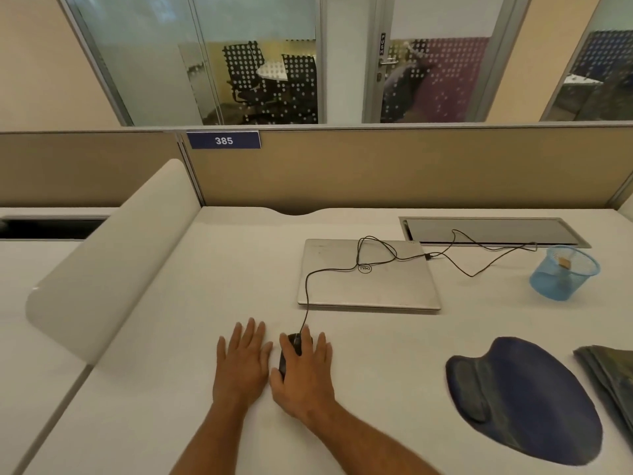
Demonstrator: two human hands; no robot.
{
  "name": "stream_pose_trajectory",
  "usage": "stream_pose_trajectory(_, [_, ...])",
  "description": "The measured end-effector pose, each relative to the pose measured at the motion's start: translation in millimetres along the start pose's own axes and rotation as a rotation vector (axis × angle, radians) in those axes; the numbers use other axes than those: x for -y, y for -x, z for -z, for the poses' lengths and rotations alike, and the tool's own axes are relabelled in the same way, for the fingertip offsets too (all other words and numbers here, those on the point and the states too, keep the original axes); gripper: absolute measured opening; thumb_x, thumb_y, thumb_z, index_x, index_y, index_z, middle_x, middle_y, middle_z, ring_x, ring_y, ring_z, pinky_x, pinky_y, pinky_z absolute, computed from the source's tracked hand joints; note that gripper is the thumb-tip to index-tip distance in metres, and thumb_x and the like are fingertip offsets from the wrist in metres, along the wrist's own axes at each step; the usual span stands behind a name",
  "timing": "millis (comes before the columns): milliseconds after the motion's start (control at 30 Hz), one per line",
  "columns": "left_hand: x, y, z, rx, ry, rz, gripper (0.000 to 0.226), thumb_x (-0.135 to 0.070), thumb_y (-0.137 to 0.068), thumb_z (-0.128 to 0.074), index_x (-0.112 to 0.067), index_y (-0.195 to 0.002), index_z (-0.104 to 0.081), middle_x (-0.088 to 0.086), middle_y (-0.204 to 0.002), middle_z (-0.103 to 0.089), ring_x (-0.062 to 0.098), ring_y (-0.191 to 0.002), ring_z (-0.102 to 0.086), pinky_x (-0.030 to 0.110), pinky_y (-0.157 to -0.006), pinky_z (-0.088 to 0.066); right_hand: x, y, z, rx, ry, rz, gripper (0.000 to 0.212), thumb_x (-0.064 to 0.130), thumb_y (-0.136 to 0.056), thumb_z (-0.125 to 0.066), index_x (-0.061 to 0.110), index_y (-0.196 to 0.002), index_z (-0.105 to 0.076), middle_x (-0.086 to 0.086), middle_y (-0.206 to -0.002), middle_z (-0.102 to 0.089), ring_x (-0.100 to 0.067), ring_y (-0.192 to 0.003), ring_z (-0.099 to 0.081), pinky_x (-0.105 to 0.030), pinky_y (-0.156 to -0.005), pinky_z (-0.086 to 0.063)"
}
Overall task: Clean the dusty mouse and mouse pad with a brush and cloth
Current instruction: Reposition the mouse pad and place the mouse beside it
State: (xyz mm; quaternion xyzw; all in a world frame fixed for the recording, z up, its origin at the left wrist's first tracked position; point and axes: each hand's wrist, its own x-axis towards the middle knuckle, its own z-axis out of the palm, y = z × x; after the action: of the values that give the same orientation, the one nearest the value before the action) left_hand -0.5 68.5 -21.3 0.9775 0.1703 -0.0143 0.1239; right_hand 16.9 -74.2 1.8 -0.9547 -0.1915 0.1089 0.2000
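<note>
Head view: our right hand (pixel 303 375) lies over the black wired mouse (pixel 291 351) on the white desk (pixel 171 337), fingers fairly straight and draped across its top, thumb along its left flank. Whether it really clasps the mouse or only rests on it, we cannot tell for sure; it looks like resting, not squeezing. Our left hand (pixel 241 363) is flat on the desk just left of the mouse, fingers straight & spread, holding nothing, its little-finger... no, its index side nearly touching our right thumb.

From the mouse's front the cable (pixel 308 286) runs away from us, up over the lid of a closed silver Dell laptop (pixel 368 274) that sits beyond the grip & slightly to the right, then loops off right toward a grey cable hatch (pixel 493 231) set in the desk.

The dark blue mouse pad w/ wrist rest (pixel 527 399) lies well right of the mouse, apart from it, nearer to us than the laptop. Just right of the pad, at the frame edge, is a folded dark greenish cloth (pixel 613 378). Beyond those, far right of the grip, stands a blue mesh cup (pixel 563 272) w/ something small & tan inside; too small to tell what.
</note>
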Motion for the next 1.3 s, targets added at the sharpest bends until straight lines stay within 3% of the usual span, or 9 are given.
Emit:
stream_pose_trajectory(200, [0.7,-2.0,-1.0,0.009,0.0,0.01,0.056,-0.047,-0.106,-0.011,-0.029,-0.158,-0.004,-0.008,-0.166,0.004,0.013,-0.152,0.011,0.044,-0.122,0.008,3.7,-3.4,-6.5,-0.01,0.016,0.006,0.071,0.043,-0.09,-0.041,0.027,-0.153,-0.014,-0.016,-0.161,0.002,-0.041,-0.146,0.009,-0.051,-0.118,0.007])
stream_pose_trajectory(500, [0.2,-1.9,1.6,0.007,0.022,0.029,0.057,-0.049,-0.105,-0.015,-0.029,-0.158,-0.009,-0.009,-0.166,-0.002,0.013,-0.153,0.005,0.043,-0.123,0.005,-19.2,-2.2,26.5,-0.135,-0.125,0.098,0.074,0.037,-0.083,-0.044,0.025,-0.152,-0.02,-0.008,-0.162,-0.005,-0.033,-0.147,-0.002,-0.042,-0.12,-0.006])
stream_pose_trajectory(667, [-20.7,-3.2,7.5,-0.049,0.029,0.074,0.061,-0.053,-0.104,-0.018,-0.027,-0.158,-0.014,-0.006,-0.166,-0.011,0.016,-0.153,-0.001,0.044,-0.123,0.003,-60.0,0.0,59.1,-0.253,-0.137,0.089,0.077,0.038,-0.078,-0.048,0.024,-0.15,-0.026,-0.003,-0.161,-0.013,-0.028,-0.145,-0.012,-0.04,-0.118,-0.022])
stream_pose_trajectory(1000, [-144.9,-7.7,-8.5,-0.07,0.069,-0.225,0.063,-0.056,-0.103,-0.03,-0.027,-0.158,-0.019,-0.009,-0.165,-0.014,0.014,-0.153,-0.005,0.042,-0.123,0.0,-183.2,25.4,122.7,-0.333,-0.106,-0.105,0.077,0.034,-0.081,-0.055,0.019,-0.151,-0.025,-0.004,-0.161,-0.016,-0.027,-0.147,-0.013,-0.035,-0.117,-0.017])
stream_pose_trajectory(1300, [-217.5,10.8,-53.2,0.097,-0.087,-0.364,0.071,-0.06,-0.102,-0.015,-0.021,-0.159,0.001,0.0,-0.167,0.008,0.02,-0.153,0.012,0.044,-0.122,0.009,-287.4,72.3,151.5,-0.328,-0.047,-0.28,0.073,0.037,-0.086,-0.054,0.021,-0.151,-0.026,-0.002,-0.161,-0.016,-0.024,-0.147,-0.014,-0.038,-0.118,-0.018])
